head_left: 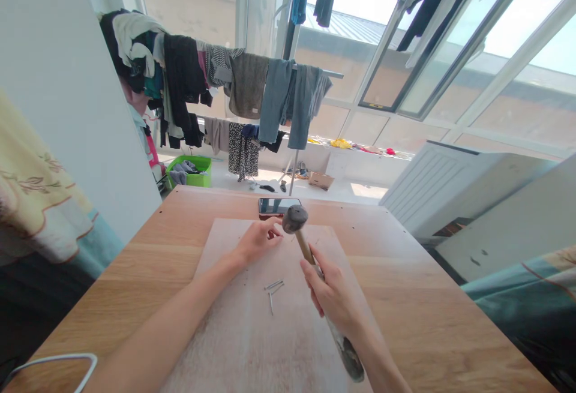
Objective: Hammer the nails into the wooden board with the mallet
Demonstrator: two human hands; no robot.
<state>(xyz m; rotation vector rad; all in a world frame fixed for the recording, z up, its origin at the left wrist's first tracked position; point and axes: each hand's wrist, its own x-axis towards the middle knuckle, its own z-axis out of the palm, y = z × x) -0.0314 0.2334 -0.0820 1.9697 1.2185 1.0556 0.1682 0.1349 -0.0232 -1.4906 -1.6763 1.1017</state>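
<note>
My right hand (330, 294) is wrapped round the wooden handle of a hammer (295, 219), whose dark head hangs just above the far part of a pale wooden board (234, 333). My left hand (257, 241) rests on the board with its fingertips pinched together right under the hammer head; what they pinch is too small to make out. Three loose nails (273, 289) lie on the board between my two forearms.
The board lies on a wooden table (427, 303). A phone (278, 206) lies at the table's far edge. A white wire loop (54, 362) sits at the near left corner. Beyond stand a laundry rack (243, 90), a green basket (191, 171) and white panels (450, 186).
</note>
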